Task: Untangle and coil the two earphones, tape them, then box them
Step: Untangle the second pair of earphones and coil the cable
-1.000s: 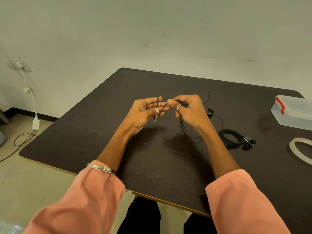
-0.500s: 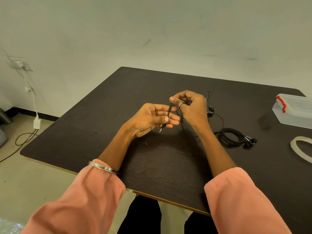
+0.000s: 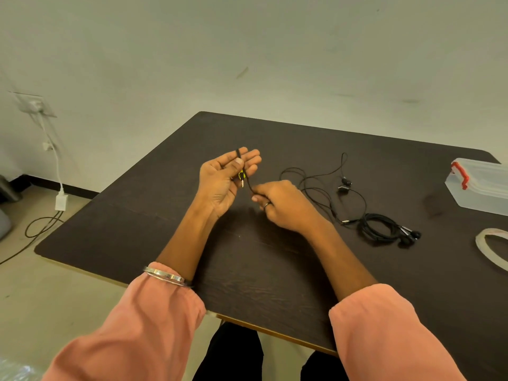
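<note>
My left hand (image 3: 226, 178) is raised palm-up over the dark table (image 3: 170, 215), its thumb pinning the plug end of a black earphone cable (image 3: 310, 185) against the fingers; the cable runs over the fingertips. To its right, my right hand (image 3: 283, 207) pinches the same cable a little below the plug. The rest of that loose earphone trails in loops on the table, its earbuds (image 3: 345, 185) lying farther right. A second black earphone (image 3: 382, 229) lies coiled in a bundle near my right forearm.
A clear plastic box with red clips (image 3: 483, 188) stands at the far right. A roll of tape (image 3: 492, 248) lies in front of it at the right edge. A wall socket with a white charger cable (image 3: 56, 171) is at the left.
My left hand has lifted and turned palm-up toward the far left. My right hand has dropped lower and to the right, drawing the cable down from the left fingers.
</note>
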Motion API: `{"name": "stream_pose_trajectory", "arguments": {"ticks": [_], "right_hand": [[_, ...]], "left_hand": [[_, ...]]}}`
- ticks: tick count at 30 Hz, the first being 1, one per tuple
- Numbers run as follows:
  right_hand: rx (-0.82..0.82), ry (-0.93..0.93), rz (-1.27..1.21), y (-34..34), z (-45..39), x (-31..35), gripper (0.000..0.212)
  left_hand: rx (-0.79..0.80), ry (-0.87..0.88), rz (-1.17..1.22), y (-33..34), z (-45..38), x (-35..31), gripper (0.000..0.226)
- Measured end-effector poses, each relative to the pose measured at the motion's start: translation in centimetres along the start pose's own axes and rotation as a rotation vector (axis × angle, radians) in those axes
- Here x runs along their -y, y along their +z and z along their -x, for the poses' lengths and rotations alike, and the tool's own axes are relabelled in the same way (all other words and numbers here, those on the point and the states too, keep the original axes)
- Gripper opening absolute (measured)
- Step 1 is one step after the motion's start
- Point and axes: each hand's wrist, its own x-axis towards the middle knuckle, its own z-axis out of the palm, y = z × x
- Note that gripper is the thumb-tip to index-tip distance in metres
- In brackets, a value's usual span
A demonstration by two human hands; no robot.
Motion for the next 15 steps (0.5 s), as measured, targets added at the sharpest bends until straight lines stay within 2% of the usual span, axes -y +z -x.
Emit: {"name": "stream_pose_trajectory", "arguments": {"ticks": [3,6,11,15], "right_hand": [[0.036,-0.05,0.088,0.0,0.0,0.6,0.019],[-0.031,-0.075,0.094,-0.5,0.1,0.4,0.02],[-0.289,-0.015,-0.145,-1.5,0.4,-0.6,0.013],[-0.426,0.106,-0.378,-2.5,0.8,-0.8,0.006]], "left_hand": [[-0.075,0.046,-0.019,-0.5,-0.4,0.0,0.022],[-0.091,0.057,-0.168,-0.8,-0.7,0.4,0.026],[0.022,0.032,-0.442,-0.4,-0.6,1.2,0.031],[0.189,-0.019,-0.589,0.0,0.0,1.6,0.036]]}}
